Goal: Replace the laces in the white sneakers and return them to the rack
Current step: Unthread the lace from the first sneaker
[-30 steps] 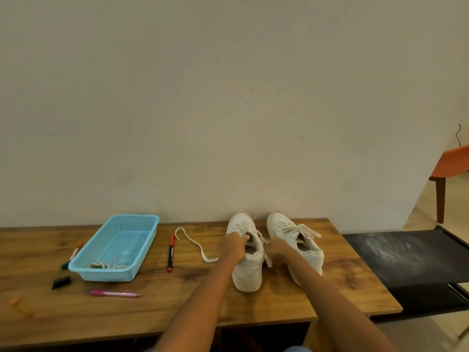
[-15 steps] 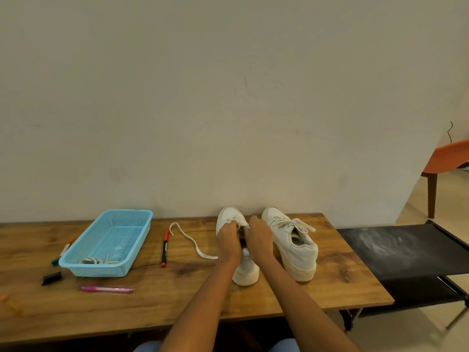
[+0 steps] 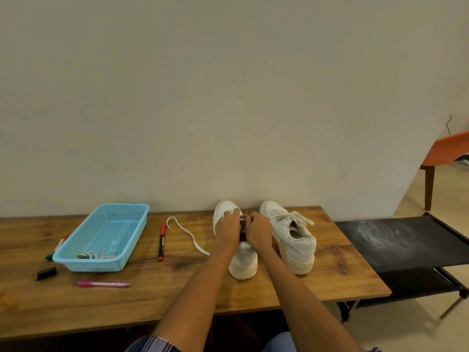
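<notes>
The soft, limp lace [image 3: 243, 218] is pinched by both the left hand [image 3: 227, 228] and right hand [image 3: 258, 229] over the left sneaker [image 3: 242, 260], best gripped at its stiff tip, twelve o'clock of the tongue.

The left hand [image 3: 226, 228] and right hand [image 3: 258, 228] cover the lacing area of the left sneaker [image 3: 242, 260]; finger contact there is indeterminate. The orange chair [image 3: 446, 153] and worktop [image 3: 177, 295] are cut off by the frame edges.

Bare forearms [image 3: 193, 295], no sleeves, possibly striped blue garment [image 3: 152, 345] below
</notes>
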`<state>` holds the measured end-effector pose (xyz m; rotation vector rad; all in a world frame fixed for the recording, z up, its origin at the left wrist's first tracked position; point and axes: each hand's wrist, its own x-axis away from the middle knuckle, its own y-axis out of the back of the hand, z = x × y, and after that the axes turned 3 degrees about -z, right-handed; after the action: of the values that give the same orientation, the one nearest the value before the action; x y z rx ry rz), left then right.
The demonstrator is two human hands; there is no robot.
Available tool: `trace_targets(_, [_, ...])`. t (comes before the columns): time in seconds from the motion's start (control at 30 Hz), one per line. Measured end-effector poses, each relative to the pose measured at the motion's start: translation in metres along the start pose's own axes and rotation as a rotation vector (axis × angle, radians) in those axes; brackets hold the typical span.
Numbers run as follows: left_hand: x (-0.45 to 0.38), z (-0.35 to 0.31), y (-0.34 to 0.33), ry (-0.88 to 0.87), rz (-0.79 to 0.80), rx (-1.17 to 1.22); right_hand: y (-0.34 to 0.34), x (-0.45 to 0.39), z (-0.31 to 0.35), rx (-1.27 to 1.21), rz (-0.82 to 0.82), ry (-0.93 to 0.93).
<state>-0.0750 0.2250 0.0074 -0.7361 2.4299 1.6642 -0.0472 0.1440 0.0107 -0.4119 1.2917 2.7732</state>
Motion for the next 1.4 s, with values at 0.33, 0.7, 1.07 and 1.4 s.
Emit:
trace_targets(0.33, [-0.005, 0.012, 0.006, 0.604, -0.204, 0.534, -0.005, 0.001, -0.004, -0.018, -0.01, 0.027])
trace_targets(0.7, [-0.021, 0.006, 0.027, -0.09, 0.05, -0.11, -0.001, 0.0, -0.003, 0.085, 0.038, 0.06])
trace_targets(1.07, [-0.035, 0.005, 0.044, 0.693, -0.211, 0.985, -0.003, 0.004, -0.005, -0.025, -0.035, 0.021])
trace_targets(1.4, [-0.011, 0.006, 0.016, -0.043, 0.054, 0.167, -0.001, 0.006, -0.005, -0.09, -0.039, 0.011])
